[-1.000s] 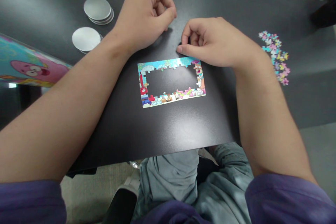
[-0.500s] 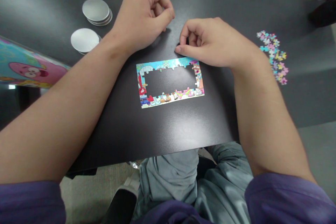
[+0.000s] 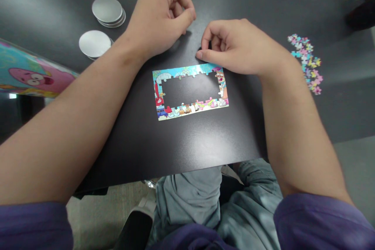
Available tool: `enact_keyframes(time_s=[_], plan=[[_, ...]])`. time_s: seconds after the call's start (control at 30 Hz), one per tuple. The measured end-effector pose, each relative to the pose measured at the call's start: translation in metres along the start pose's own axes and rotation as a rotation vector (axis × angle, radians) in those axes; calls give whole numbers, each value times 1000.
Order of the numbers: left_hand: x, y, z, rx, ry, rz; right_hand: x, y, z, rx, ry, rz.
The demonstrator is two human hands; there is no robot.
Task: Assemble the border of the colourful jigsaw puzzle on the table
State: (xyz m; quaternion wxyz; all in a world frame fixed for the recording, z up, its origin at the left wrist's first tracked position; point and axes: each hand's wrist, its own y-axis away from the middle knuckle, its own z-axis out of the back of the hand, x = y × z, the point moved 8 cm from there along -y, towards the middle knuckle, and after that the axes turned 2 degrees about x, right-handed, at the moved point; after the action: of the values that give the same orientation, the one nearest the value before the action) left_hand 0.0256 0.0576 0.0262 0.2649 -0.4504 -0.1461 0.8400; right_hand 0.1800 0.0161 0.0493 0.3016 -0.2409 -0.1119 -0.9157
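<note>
Puzzle frame (image 3: 190, 91) lies mid-table, long axis left-right. Right hand (image 3: 240, 47) nearer, curled fingertip touching its top edge; left hand (image 3: 158, 17) fisted just beyond. Held piece in either: cannot tell.

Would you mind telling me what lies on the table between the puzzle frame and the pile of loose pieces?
In the head view, only the right hand and its forearm cross it, between puzzle frame and loose pieces.
</note>
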Motion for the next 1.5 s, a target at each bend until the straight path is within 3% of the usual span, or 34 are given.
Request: enact_keyframes(time_s=[0.5, 0.67, 1.07, 1.4, 1.5], plan=[[3, 0, -1, -8, -42, -5, 3, 1, 0, 9, -5, 22], [5, -2, -2, -24, -22, -69, 3, 1, 0, -7, 15, 42], [17, -2, -6, -231, -32, -261, 3, 1, -1, -8, 42, 38], [20, -5, -12, -204, -98, -175, 6, 1, -1, -16, 54, 40], [14, -3, -9, -227, -92, -210, 5, 1, -1, -17, 63, 30]])
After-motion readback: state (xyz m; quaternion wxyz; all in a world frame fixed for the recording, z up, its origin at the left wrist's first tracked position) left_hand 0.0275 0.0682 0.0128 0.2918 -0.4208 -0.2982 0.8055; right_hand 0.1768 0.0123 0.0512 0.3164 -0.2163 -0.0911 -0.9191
